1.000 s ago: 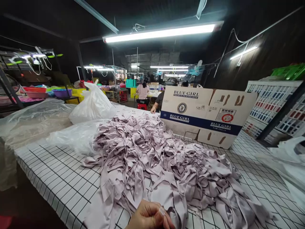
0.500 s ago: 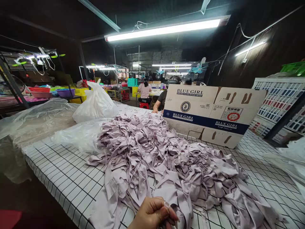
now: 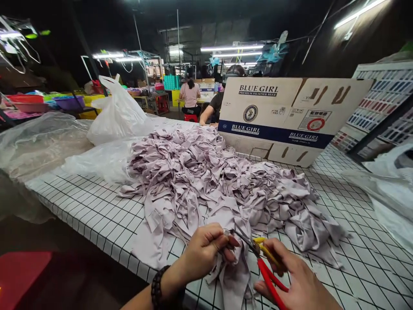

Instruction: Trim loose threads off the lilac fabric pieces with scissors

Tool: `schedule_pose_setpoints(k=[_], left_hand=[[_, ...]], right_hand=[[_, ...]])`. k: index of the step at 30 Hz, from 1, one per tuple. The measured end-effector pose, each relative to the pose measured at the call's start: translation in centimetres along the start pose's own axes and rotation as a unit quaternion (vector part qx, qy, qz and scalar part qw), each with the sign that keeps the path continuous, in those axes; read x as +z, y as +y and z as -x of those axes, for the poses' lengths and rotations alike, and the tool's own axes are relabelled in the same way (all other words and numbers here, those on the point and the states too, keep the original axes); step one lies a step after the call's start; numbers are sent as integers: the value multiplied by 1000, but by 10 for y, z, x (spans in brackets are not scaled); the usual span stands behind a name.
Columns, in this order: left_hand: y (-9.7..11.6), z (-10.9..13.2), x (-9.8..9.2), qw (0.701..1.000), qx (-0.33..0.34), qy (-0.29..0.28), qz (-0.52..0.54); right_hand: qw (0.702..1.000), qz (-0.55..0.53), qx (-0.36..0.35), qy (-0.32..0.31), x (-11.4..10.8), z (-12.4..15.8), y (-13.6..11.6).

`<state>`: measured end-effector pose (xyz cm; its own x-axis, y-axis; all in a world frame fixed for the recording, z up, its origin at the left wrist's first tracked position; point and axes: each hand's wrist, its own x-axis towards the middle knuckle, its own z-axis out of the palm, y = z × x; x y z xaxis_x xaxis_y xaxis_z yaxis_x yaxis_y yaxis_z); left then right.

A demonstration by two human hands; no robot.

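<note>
On the gridded table, the mauve cloth pile should handle light, soft and limp, best held by a loose edge, which the left hand seemingly pinches while the right hand grips scissors.

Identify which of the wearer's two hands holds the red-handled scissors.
The right hand, its grip around the scissors. The left hand, with a dark bracelet at the wrist, instead pinches lilac cloth near the blades.
</note>
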<state>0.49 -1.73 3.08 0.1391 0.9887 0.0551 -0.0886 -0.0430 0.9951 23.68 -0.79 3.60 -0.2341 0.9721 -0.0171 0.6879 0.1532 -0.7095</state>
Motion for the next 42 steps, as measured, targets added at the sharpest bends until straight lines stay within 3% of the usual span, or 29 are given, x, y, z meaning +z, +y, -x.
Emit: schedule_pose_setpoints(k=[4,9,21,30,42], left_hand=[[0,1,-3,999,27,-1,-42],[1,0,-4,997,46,-18,-58],[-6,3,-3,998,35,-34,-25],[-3,4,-4,999,27,-28,-23],[-7,4,-4,999,9,-32,-6]], right_hand=[[989,107,-102,-8,-2,-9,-28],[972,151,-176,-19,1,-7,-23],[976,143,-147,-78,-2,-6,-35],[970,149,-188,-33,2,-6,-32],[973,145,-172,-55,2,-5,-33]])
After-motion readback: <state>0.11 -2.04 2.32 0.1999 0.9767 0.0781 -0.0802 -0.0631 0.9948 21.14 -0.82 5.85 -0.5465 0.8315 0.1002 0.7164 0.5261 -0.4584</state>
